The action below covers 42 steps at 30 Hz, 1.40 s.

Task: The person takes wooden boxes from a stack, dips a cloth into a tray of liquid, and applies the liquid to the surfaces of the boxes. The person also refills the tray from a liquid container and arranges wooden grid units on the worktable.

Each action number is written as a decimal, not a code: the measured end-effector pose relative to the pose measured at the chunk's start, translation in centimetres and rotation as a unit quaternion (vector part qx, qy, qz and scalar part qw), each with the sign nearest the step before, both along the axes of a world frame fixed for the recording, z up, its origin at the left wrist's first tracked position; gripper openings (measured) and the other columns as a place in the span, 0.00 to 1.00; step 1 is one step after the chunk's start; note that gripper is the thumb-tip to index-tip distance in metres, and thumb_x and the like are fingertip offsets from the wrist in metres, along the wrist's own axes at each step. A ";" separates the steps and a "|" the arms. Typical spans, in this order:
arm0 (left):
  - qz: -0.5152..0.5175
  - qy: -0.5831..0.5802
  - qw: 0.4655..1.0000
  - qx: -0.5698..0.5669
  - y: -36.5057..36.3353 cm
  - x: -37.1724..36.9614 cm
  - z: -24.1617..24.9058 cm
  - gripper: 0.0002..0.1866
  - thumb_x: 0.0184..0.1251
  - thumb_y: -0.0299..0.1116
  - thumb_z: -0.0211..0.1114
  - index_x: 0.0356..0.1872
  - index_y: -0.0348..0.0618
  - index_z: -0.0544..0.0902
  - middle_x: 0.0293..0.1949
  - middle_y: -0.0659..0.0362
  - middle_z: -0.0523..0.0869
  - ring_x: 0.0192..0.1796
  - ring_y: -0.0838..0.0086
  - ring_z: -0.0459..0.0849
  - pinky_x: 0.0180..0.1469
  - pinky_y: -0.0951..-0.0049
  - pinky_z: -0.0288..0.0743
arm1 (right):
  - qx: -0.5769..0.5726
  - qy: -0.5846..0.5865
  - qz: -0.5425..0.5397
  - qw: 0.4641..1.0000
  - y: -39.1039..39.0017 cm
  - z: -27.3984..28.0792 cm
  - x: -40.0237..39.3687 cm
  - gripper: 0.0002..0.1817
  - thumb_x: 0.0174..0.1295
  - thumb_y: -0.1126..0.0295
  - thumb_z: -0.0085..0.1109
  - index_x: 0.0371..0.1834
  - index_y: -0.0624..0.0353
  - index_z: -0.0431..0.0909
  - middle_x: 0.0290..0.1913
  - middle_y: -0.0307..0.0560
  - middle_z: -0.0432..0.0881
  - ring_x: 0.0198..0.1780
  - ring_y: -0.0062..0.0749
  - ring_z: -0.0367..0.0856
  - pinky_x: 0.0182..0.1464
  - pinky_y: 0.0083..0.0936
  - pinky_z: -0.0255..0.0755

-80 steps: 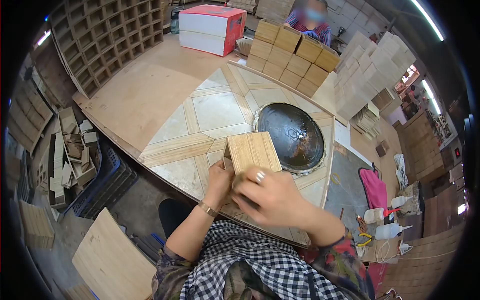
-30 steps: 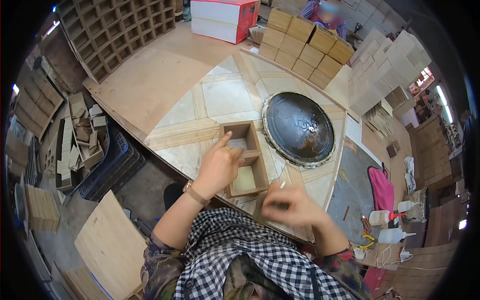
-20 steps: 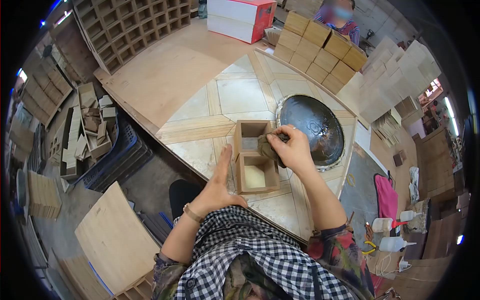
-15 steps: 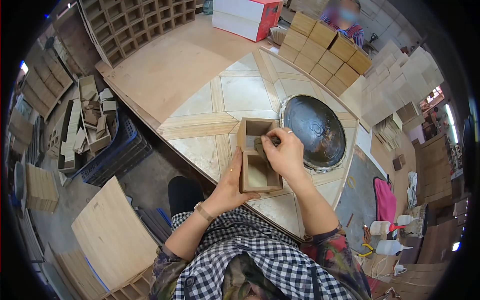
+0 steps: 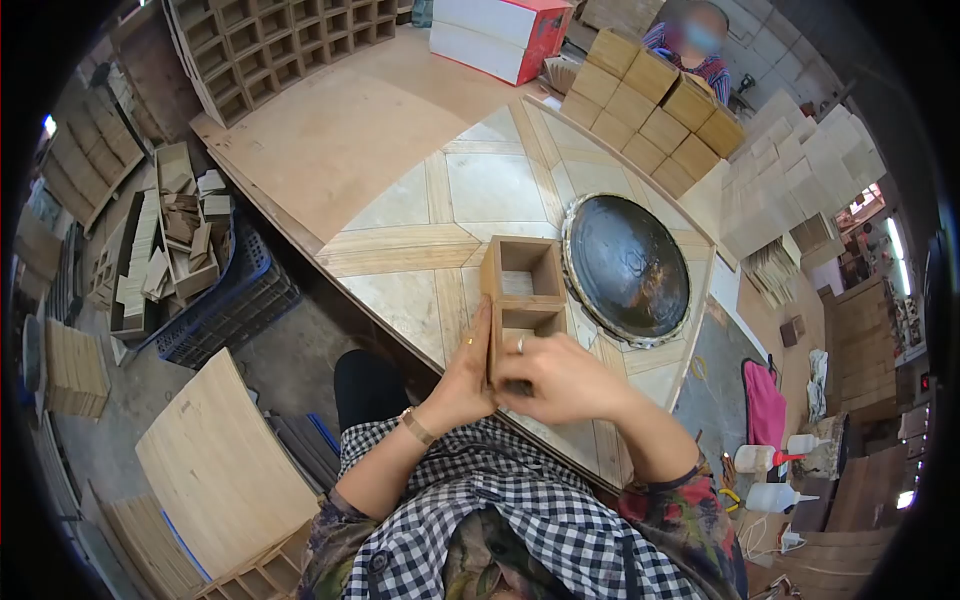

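A small wooden box with two open compartments (image 5: 530, 301) stands on the patterned tabletop near its front edge. My left hand (image 5: 466, 372) grips it from the left, fingers laid along the side wall; the thumb is hidden. At the box's near end is my right hand (image 5: 565, 378), closed around a small dark rag (image 5: 517, 387), of which only a bit shows. That hand covers most of the near compartment's front. Just right of the box lies a round dark dish with a pale, crusted rim (image 5: 632, 268).
Stacked wooden boxes (image 5: 645, 125) stand at the back right, before a co-worker (image 5: 690, 50). A compartment rack (image 5: 265, 50) and a red-and-white carton (image 5: 480, 42) are at the back. Glue bottles (image 5: 780, 495) and a pink cloth (image 5: 764, 400) lie right. A blue crate (image 5: 225, 315) holds offcuts.
My right hand has moved from the divider between the compartments toward me, to the box's near end, with the rag. The box has shifted slightly right; my left hand remains on its side.
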<state>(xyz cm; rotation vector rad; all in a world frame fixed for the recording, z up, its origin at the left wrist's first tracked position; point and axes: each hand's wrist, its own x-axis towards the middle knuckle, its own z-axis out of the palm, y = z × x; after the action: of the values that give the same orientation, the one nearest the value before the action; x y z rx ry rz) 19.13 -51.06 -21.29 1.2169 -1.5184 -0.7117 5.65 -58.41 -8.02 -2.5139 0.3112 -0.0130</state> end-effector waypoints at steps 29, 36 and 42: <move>-0.013 -0.073 0.997 0.026 1.1 2.3 3.4 0.58 0.46 0.38 0.77 0.73 0.36 0.46 0.74 0.39 0.44 0.76 0.50 0.42 0.74 0.63 0.46 | 0.080 -0.173 -0.273 0.943 -9.4 1.2 -1.5 0.09 0.54 0.69 0.67 0.32 0.64 0.82 0.30 0.39 0.80 0.36 0.23 0.77 0.41 0.24 0.71; 0.057 -0.345 0.935 -0.060 -5.0 -0.1 7.3 0.12 0.51 0.27 0.63 0.38 0.38 0.81 0.39 0.50 0.84 0.48 0.60 0.81 0.58 0.62 0.67 | -0.098 -0.125 -0.233 0.959 -12.6 -3.2 6.6 0.13 0.51 0.60 0.66 0.34 0.57 0.84 0.34 0.50 0.82 0.39 0.43 0.81 0.43 0.33 0.74; 0.108 -0.390 0.912 -0.067 -5.9 -0.9 6.8 0.06 0.43 0.22 0.59 0.26 0.43 0.80 0.25 0.54 0.82 0.36 0.64 0.82 0.51 0.65 0.68 | -0.215 0.023 -0.290 0.932 -13.0 -2.0 1.3 0.14 0.50 0.56 0.61 0.34 0.54 0.83 0.36 0.52 0.82 0.42 0.49 0.81 0.43 0.40 0.75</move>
<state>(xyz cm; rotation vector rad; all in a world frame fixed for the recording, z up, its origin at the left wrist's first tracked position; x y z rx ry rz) 18.27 -56.96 -14.44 1.6307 -1.9770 0.0652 6.93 -71.41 -10.03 -2.7462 1.1721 -0.2844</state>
